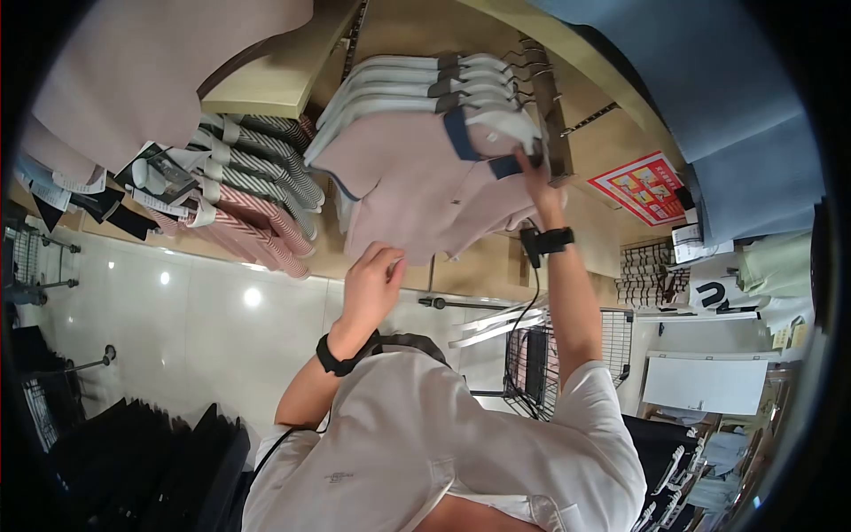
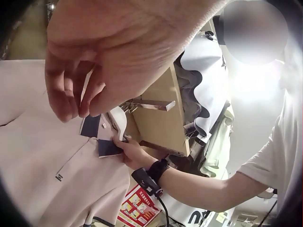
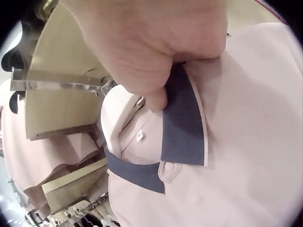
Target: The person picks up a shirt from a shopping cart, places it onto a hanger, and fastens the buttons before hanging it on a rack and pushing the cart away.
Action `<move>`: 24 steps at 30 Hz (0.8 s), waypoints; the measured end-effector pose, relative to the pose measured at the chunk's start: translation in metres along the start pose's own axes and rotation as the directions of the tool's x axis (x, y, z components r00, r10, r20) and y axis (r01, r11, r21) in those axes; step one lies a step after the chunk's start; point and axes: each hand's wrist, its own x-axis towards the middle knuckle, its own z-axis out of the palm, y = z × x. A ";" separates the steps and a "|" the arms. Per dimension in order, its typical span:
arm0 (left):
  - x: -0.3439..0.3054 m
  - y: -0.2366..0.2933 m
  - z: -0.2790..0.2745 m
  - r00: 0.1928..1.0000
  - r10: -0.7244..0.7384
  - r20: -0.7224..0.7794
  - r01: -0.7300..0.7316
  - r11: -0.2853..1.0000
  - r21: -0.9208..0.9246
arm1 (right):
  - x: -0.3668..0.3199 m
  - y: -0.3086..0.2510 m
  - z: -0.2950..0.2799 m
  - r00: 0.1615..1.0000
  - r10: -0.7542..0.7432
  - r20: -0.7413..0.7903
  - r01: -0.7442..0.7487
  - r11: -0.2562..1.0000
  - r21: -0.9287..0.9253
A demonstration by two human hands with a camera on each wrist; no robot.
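Note:
A pale pink polo shirt (image 1: pixel 408 177) with a navy collar (image 3: pixel 184 123) hangs on a white hanger (image 3: pixel 113 118) at the front of a row of hung shirts. My right hand (image 1: pixel 539 182) grips the collar beside the hanger's neck; in the right wrist view, the thumb lies over the navy fabric and the other fingers are hidden behind it. Near the shirt's lower edge is my left hand (image 1: pixel 372 282), its fingers loosely bent with nothing between them. Seen from the left wrist, those fingers (image 2: pixel 61 97) hang in front of the shirt's pink front.
Several more white hangers (image 1: pixel 390 89) hang behind the shirt from a metal rail (image 1: pixel 550 115). Striped garments (image 1: pixel 257 177) hang to the left, with a red sign (image 1: pixel 643 191) on the right. A wire basket cart (image 1: pixel 612 341) stands below, and black garments (image 1: pixel 142 461) hang at lower left.

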 end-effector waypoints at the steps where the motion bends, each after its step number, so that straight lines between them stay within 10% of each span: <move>1: -0.004 -0.006 -0.001 1.000 -0.020 -0.006 0.020 1.000 0.005 | -0.005 -0.003 0.005 0.999 0.022 0.029 -0.023 0.999 0.041; 3: -0.004 -0.008 -0.003 1.000 -0.017 -0.007 0.017 1.000 0.009 | -0.010 -0.006 0.008 0.998 0.066 0.023 -0.069 0.977 0.202; 9: -0.007 -0.005 0.004 0.994 -0.075 0.083 0.071 0.996 0.052 | -0.042 0.018 -0.011 0.990 -0.077 -0.122 0.057 0.986 -0.159; 14: -0.013 -0.034 0.023 0.958 -0.101 0.268 0.096 0.995 0.032 | -0.147 0.060 -0.084 0.926 0.278 -0.257 -0.290 0.957 -0.009; 18: -0.030 -0.080 0.039 0.868 -0.229 0.440 0.248 0.969 0.014 | -0.293 0.070 -0.158 0.694 0.656 -0.297 -0.667 0.741 0.080; 24: -0.008 -0.091 0.073 0.678 -0.375 0.633 0.441 0.896 0.058 | -0.469 0.029 -0.214 0.486 0.782 -0.389 -0.824 0.262 -0.503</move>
